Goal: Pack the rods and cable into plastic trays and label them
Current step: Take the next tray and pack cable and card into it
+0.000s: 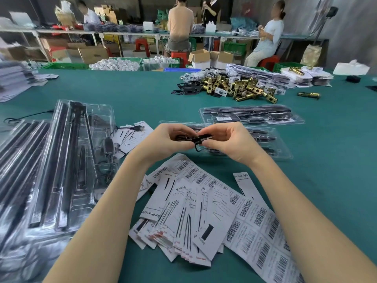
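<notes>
Both hands meet at the centre of the view over a clear plastic tray [279, 144] that holds black rods. My left hand [163, 139] and my right hand [228, 139] pinch a small coiled black cable [194, 138] between their fingertips. A second filled tray [251, 116] lies just behind. At the left, a pile of clear trays with black rods [61, 170] leans toward me. White insert cards [183, 217] and a sheet of barcode labels [261, 221] are spread on the green table below my wrists.
A heap of brass latch parts [234, 86] and black plates sits at the back right. More cards and a loose cable [132, 131] lie left of my hands. Several people work at a far bench behind crates of white parts [116, 65].
</notes>
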